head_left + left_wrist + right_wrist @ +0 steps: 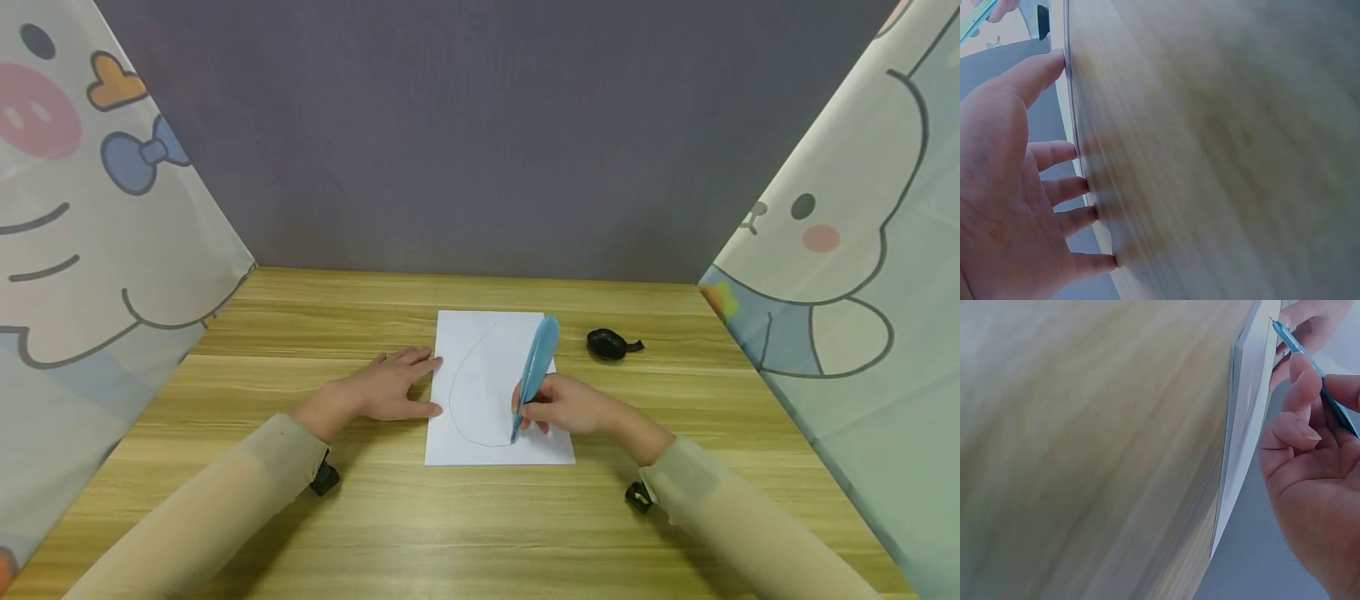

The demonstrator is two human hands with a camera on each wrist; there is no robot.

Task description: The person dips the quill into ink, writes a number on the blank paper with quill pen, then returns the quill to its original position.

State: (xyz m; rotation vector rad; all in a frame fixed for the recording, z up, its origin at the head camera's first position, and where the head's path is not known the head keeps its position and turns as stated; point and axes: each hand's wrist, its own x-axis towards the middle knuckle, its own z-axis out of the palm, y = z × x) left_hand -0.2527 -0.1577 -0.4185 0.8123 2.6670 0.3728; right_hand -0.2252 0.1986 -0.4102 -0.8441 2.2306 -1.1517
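Head view: our right hand [576, 407] is pinching a slanting feather pen [539, 358], pointing down-left onto paper [483, 387]. We are touching the paper's edge, left hand [390, 389] spread.

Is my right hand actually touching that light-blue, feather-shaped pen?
Touching. The right wrist view shows the right hand gripping the light-blue, feather-shaped pen, with fingers pressed against its slim shaft.

Black object [606, 344] on wooden table [420, 533]

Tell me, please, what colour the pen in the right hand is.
The pen is light blue; it shows best in the head view.
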